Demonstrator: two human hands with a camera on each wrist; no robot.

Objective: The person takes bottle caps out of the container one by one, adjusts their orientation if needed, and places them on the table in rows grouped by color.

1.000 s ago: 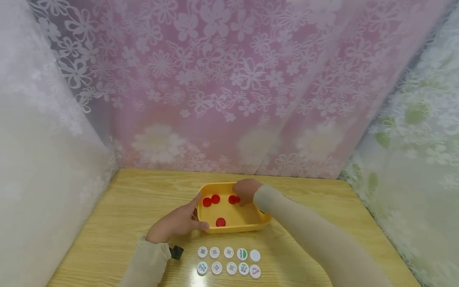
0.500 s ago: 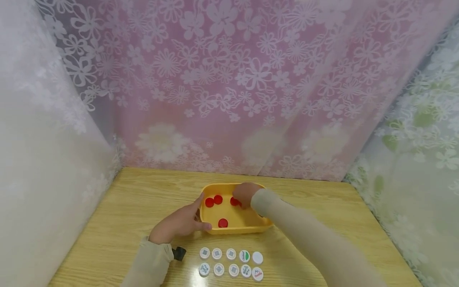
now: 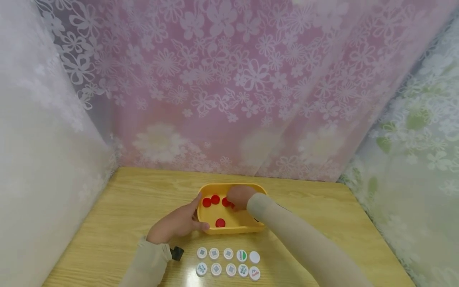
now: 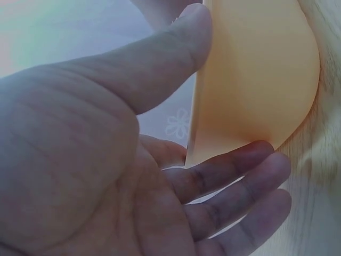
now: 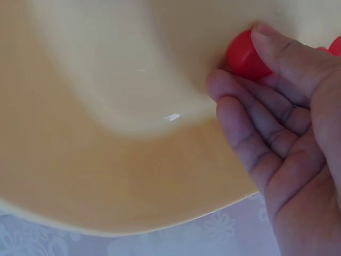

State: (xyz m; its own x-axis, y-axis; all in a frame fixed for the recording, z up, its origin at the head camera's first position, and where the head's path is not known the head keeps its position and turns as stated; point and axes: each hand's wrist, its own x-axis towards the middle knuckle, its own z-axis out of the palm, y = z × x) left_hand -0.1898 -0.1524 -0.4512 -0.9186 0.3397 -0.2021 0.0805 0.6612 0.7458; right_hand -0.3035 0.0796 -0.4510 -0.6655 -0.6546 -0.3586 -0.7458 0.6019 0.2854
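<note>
I see the right hand [image 3: 239,196] inside the yellow tray [image 3: 238,230], at lower centre of the head view; its thumb and fingers pinch a red cap [image 5: 246,54]. The left hand [image 3: 176,223] grips the tray's left end. Other red caps [image 3: 215,199] lie on the tray's bottom: three toward its upper left, one near its lower edge. Below it, ten white caps [image 3: 228,253] stand in two rows on the wooden table [image 3: 150,191]. A pink flowered cloth [image 3: 215,79] fills the upper frame.
</note>
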